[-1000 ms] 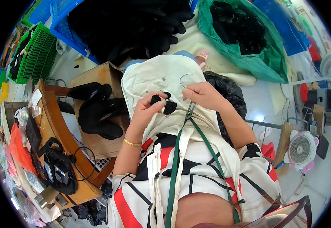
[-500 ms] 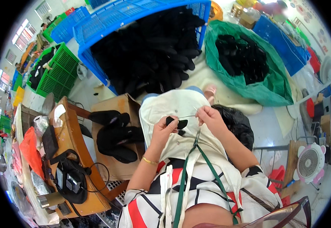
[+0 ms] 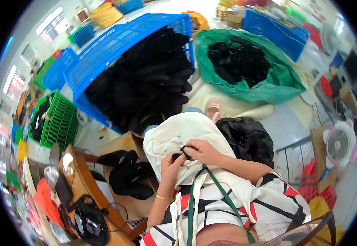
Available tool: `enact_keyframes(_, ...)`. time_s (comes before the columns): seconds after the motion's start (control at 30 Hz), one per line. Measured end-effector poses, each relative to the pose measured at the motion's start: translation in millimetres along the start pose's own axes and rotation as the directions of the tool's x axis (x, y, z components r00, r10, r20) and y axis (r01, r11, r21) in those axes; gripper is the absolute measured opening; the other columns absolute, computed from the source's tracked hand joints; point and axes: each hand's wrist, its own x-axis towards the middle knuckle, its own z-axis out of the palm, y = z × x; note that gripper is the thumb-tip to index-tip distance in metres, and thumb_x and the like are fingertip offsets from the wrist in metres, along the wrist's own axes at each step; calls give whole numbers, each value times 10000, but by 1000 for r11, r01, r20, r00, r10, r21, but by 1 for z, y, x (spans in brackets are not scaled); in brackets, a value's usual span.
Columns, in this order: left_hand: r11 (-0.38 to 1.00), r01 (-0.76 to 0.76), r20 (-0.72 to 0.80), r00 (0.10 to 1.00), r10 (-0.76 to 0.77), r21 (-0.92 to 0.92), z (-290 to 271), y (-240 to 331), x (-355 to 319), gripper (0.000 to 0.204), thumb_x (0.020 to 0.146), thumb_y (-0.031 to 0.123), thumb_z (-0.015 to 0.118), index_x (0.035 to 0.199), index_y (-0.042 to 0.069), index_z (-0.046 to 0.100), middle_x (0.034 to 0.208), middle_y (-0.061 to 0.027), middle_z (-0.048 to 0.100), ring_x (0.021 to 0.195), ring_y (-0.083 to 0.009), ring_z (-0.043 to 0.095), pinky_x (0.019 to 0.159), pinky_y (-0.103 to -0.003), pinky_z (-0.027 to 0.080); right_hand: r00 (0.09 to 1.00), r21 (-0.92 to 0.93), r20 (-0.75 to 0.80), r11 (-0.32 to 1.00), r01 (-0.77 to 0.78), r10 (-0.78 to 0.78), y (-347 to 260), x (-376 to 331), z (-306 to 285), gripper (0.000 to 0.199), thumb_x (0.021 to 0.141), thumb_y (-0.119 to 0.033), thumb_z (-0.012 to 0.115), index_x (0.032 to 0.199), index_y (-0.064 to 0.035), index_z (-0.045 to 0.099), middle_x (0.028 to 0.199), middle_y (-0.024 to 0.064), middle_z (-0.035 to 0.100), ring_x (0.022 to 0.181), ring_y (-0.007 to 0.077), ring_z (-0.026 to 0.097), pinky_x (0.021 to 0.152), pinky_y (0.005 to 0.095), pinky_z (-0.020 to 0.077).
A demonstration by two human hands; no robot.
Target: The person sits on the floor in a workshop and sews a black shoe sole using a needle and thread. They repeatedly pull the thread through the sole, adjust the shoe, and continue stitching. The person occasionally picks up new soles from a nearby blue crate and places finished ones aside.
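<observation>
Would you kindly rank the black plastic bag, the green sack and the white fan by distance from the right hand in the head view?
1. black plastic bag, just right of the right hand.
2. green sack, ahead on the floor.
3. white fan, far right.

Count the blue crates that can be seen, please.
4: a big one holding black pieces, one left of it, one top right, one at top. More may be hidden.

Brown cardboard box (image 3: 123, 144) by left knee, tan cartons (image 3: 232, 16) far back
</observation>
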Motion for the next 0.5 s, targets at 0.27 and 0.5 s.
enact_keyframes(0.27,871,-21,109,993,-37,491,1,-5,-10,114,833,71,700,914,-9,696,750,8,664,670,-56,561,625,-224,457,808,-590,271,573,569,-524,-4,-25,-8,89,825,-137,657,798,-67,607,720,88,564,716,279,606,605,399,490)
enact_keyframes(0.5,970,86,264,953,-146,226,6,10,-14,166,897,60,685,1047,-11,686,880,2,666,781,-64,576,707,-213,467,932,-324,-17,884,336,-361,2,-34,-7,93,833,-109,654,815,-32,605,757,118,596,737,291,617,609,377,491)
